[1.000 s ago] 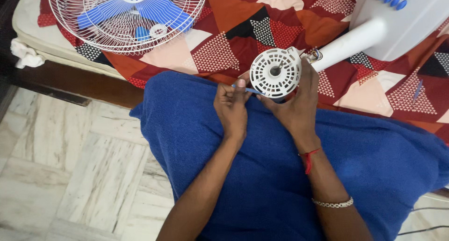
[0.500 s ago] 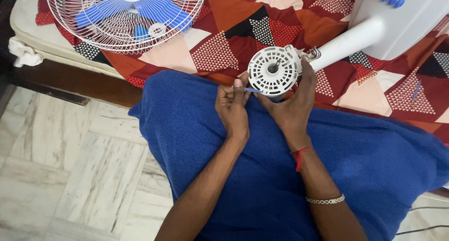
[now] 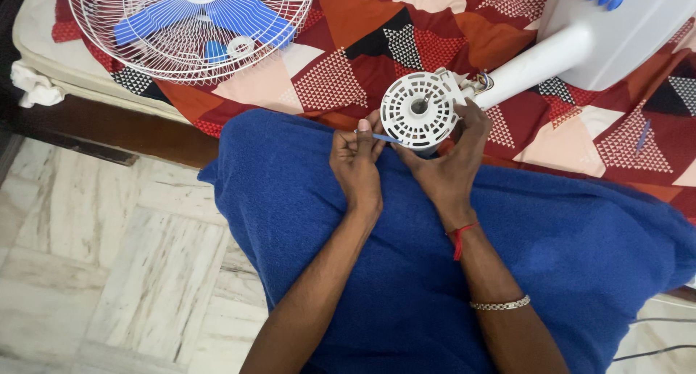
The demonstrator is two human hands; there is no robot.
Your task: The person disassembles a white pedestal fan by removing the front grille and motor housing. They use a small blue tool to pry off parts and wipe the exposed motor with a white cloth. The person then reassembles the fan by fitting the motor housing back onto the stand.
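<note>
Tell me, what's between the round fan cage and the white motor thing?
Head view: only the patterned red bedspread lies between the fan cage and the motor housing.

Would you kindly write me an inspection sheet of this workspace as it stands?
Surface: patterned red bedspread on a bed; blue cloth over the person's lap.
Job's things: white round vented motor housing on a white fan stem; thin blue tool pointed at its rim.
Clutter: wire fan guard with blue blades; white rag at the bed edge.
Grips: left hand pinches the tool; right hand cups the housing from below.
Cables: coloured wires at the stem joint; dark cord on the floor.
Surroundings: marble floor; white fan base with blue buttons.
</note>
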